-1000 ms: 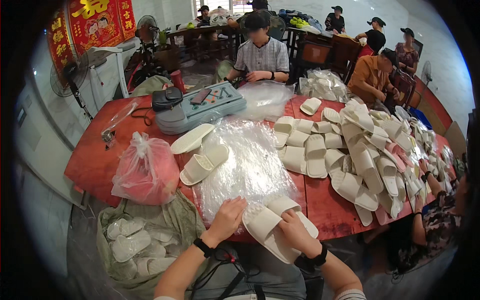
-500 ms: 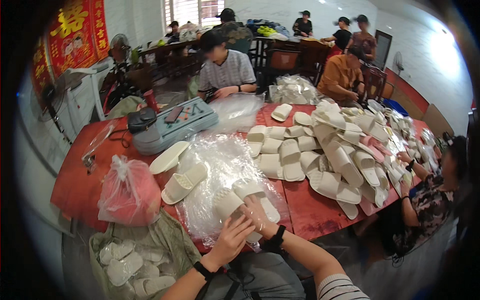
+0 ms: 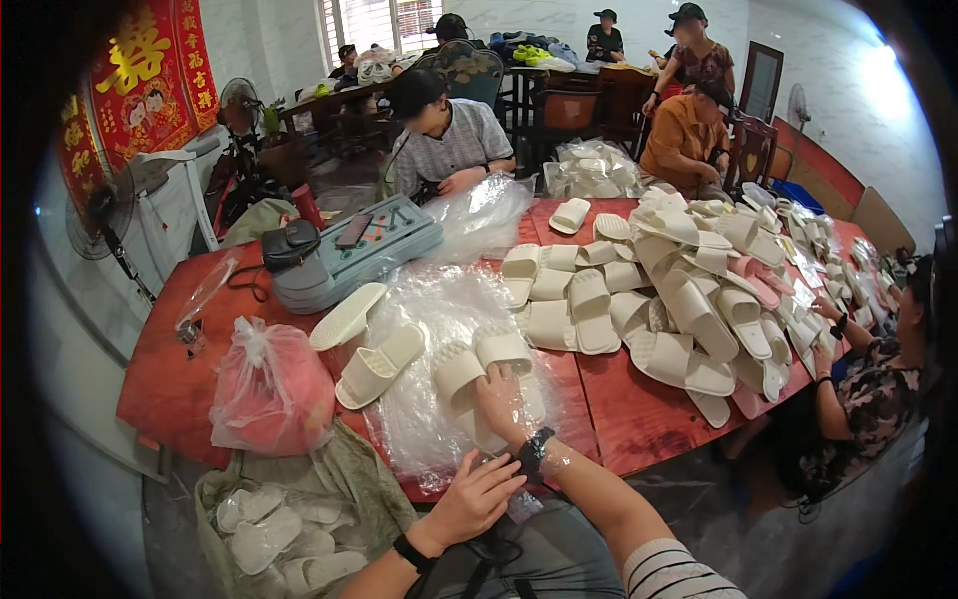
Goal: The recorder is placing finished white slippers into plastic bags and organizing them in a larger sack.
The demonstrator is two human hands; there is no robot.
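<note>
A pair of cream slippers lies on the clear plastic sheeting in front of me, a left slipper (image 3: 461,384) and a right slipper (image 3: 506,349). My right hand (image 3: 502,404) is on this pair, its closed fingers at the inner side of the right slipper's strap. Clear film shines around the right wrist and forearm. Closer to my lap, my left hand (image 3: 474,504) is open, fingers stretched out beside the right wrist near the table edge. Whether it touches the film cannot be made out. Another cream slipper (image 3: 379,364) and an upturned slipper (image 3: 347,315) lie to the left.
Many cream slippers (image 3: 589,309) are heaped on the red table (image 3: 170,369) to the right. Leftward are a pink-filled plastic bag (image 3: 269,389), a grey-blue case (image 3: 374,245) and a sack (image 3: 359,474) of wrapped slippers. Several people sit or stand around; one works at the right.
My right hand has stayed at the slipper pair, with the fingers shifted slightly toward the right slipper's strap. The left hand has drawn back toward my lap, away from the slippers.
</note>
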